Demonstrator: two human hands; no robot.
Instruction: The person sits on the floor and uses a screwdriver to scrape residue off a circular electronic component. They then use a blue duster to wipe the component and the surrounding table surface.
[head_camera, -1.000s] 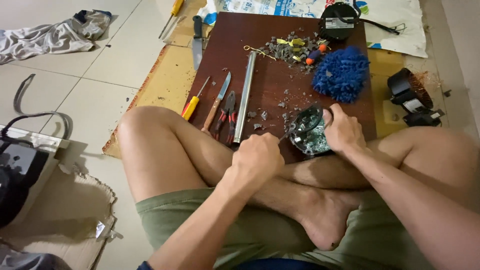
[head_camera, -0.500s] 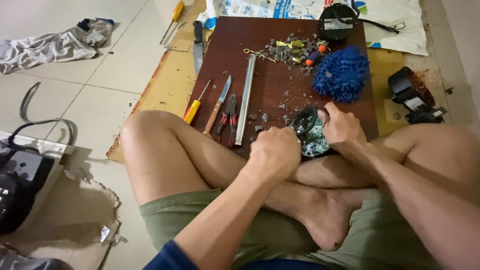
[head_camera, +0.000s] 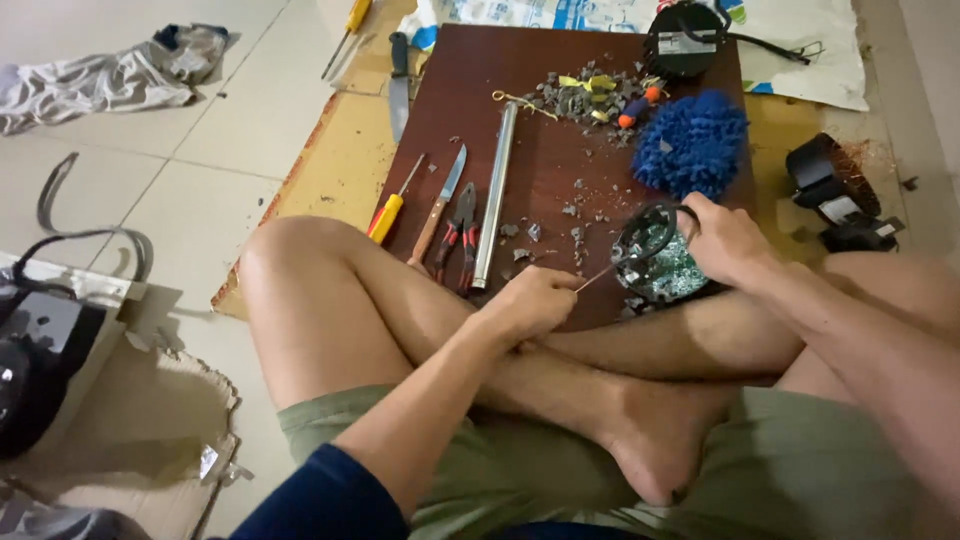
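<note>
Plainly, the board (head_camera: 560, 120) bears scattered debris (head_camera: 590, 95), a mitt (head_camera: 692, 145) and, at its near edge, the round part (head_camera: 655, 262). Right hand (head_camera: 728, 240) grasps its rim; left hand (head_camera: 530, 300), fisted, clenches a thin pick (head_camera: 600, 277) angled into it. A slip could jab the steadying fingers (head_camera: 692, 212).
</note>
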